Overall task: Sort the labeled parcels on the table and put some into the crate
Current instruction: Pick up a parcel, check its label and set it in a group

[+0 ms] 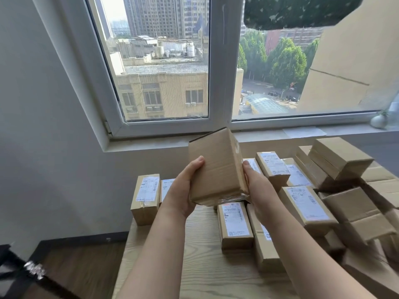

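Held parcel: we see a plain brown held parcel (218, 167) lifted above the table, tilted, between both hands; a white label shows only edge-on along its right side.
Left hand: our left hand (185, 186) grips the parcel's left side, thumb on the facing side, the other fingers hidden behind it.
Right hand: our right hand (257, 186) clasps the right side, thumb along the edge, the other fingers out of sight.
Writing: white shipping labels with barcodes top the labeled parcels (234, 223); the print is too small for us to read.
Surface: a pale wood-grain table (205, 270) carries 2 labeled parcels at its far left and many more right of the hands.
Stack: brown boxes (339, 158) showing bare cardboard are piled at the right, partly cut off.
Room: a white-framed window (166, 61) faces buildings and trees; a small vase (379, 121) stands on the sill (280, 134); the floor (82, 272) is dark wood.
Hard to tell: a black object (13, 268) at lower left is blurred.
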The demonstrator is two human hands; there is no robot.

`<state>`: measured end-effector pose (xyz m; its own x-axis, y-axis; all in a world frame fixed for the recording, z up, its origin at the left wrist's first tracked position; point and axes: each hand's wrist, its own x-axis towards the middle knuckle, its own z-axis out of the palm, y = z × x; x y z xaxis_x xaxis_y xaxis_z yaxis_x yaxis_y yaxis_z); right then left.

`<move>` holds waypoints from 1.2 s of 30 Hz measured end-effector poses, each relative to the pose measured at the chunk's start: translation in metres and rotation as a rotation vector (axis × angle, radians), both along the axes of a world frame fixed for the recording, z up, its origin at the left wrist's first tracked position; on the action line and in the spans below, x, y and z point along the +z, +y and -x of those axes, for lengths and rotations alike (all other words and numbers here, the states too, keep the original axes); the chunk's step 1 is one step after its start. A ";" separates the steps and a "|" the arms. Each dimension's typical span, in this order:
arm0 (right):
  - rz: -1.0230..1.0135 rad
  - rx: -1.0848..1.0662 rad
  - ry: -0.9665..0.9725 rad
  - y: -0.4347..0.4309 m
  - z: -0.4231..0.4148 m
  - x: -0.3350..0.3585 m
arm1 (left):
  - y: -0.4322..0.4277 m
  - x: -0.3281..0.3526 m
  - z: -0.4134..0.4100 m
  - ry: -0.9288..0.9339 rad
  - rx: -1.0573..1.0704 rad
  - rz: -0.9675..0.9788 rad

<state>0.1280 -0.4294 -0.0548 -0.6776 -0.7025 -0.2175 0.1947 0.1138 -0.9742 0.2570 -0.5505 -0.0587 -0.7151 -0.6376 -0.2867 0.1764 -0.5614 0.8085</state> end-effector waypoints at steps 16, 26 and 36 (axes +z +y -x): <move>0.112 0.014 0.241 0.002 -0.005 0.007 | 0.011 0.013 0.015 -0.222 -0.061 0.362; 0.220 0.246 0.051 0.011 -0.002 0.007 | 0.013 0.010 0.013 -0.154 -0.094 0.384; 0.244 0.204 0.051 0.015 0.000 0.007 | 0.016 0.012 0.016 -0.160 -0.091 0.389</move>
